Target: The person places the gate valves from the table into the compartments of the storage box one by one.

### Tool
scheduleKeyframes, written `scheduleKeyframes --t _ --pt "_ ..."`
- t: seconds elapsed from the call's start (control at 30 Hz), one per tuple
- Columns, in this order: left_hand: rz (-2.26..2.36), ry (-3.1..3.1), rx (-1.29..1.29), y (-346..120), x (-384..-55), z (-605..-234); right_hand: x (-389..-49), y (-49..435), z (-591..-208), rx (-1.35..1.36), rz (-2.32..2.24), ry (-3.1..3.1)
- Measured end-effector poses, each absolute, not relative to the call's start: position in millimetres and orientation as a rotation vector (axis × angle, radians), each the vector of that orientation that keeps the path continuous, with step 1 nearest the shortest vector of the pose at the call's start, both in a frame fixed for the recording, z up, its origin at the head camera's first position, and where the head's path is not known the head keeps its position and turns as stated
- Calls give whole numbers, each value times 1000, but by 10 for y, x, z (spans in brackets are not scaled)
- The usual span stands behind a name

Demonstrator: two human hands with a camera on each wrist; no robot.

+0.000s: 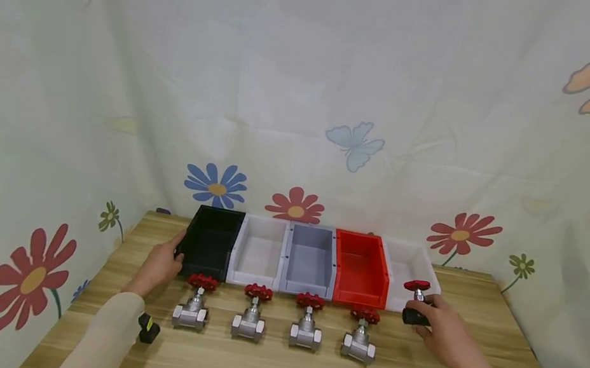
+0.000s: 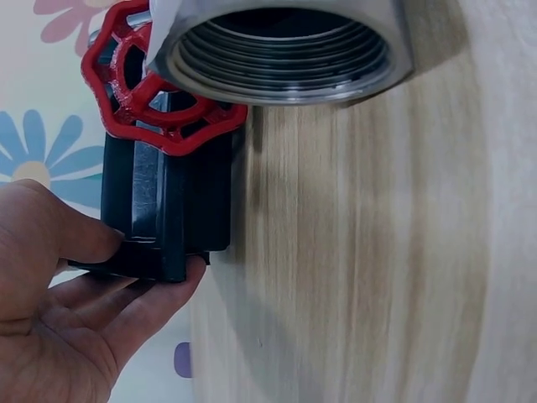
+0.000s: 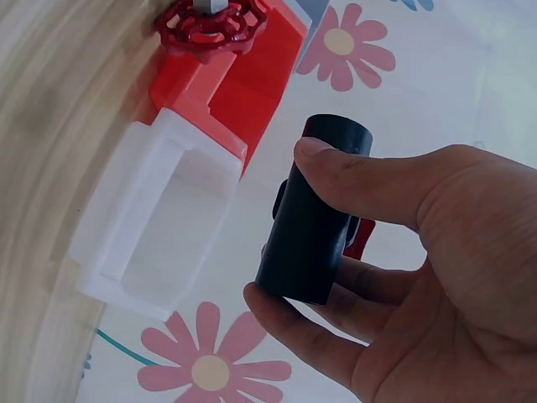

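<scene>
At the left end of a row of bins, my left hand [image 1: 159,262] grips the outer side of the black bin [image 1: 212,241]. In the left wrist view its thumb lies on the rim of the black bin [image 2: 201,197], with fingers on the outer wall. My right hand [image 1: 450,337] holds a valve with a black body [image 1: 414,317] and a red handwheel [image 1: 417,286] up in front of the right-hand white bin [image 1: 404,259]. Seen from the right wrist, thumb and fingers grip the black tubular body [image 3: 310,227]; the handwheel is mostly hidden behind it.
Several metal valves with red handwheels, among them one [image 1: 190,315] at the left and one [image 1: 358,346] at the right, stand before the bins. Between the end bins are a white [image 1: 259,252], a grey [image 1: 309,260] and a red bin [image 1: 360,265]. A flowered curtain hangs behind.
</scene>
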State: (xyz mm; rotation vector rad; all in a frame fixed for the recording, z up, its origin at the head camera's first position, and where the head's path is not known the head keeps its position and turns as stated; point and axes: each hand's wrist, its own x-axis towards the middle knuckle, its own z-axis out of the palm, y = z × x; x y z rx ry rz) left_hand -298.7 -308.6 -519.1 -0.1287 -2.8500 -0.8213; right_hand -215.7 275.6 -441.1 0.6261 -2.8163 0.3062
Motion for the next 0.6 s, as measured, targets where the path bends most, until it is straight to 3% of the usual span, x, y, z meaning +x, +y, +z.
scheduleKeyframes --t 0.6 --pt "-821 -2862 -134 -3095 -2987 -5185 -2278 2738 -4236 599 297 -2830"
